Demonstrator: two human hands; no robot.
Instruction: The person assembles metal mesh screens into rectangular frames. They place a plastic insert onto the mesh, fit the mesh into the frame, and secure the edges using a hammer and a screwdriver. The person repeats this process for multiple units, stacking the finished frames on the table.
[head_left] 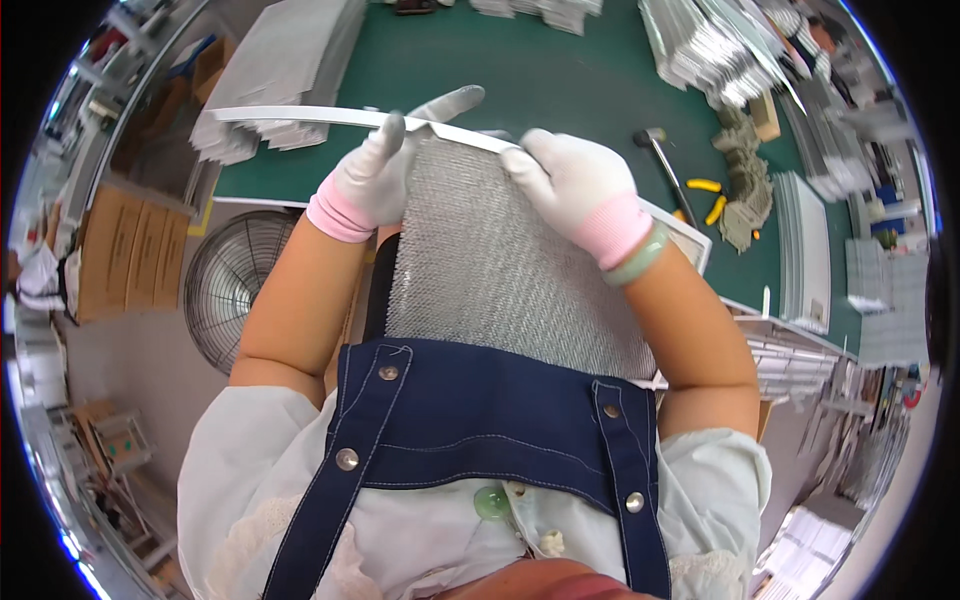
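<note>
A silver mesh panel (pixel 500 260) leans between my apron and the table edge. Along its far edge runs a thin white strip (pixel 300 115), whose left end sticks out past the panel. My right hand (pixel 580 185), in a white glove with a pink cuff, is closed over the strip and the panel's far edge, thumb on the mesh. At the panel's far left corner is my left hand (pixel 375 185), gloved alike. Its thumb points up and a finger stretches out to the right beyond the strip; its other fingers are partly hidden.
On the green table (pixel 500 60) lie a hammer (pixel 660 165), yellow-handled pliers (pixel 712 200) and a pile of grey-green pieces (pixel 740 180). Stacked panels (pixel 290 60) stand far left, more metallic ones (pixel 705 50) far right. A floor fan (pixel 235 285) and cardboard boxes (pixel 130 250) are at left.
</note>
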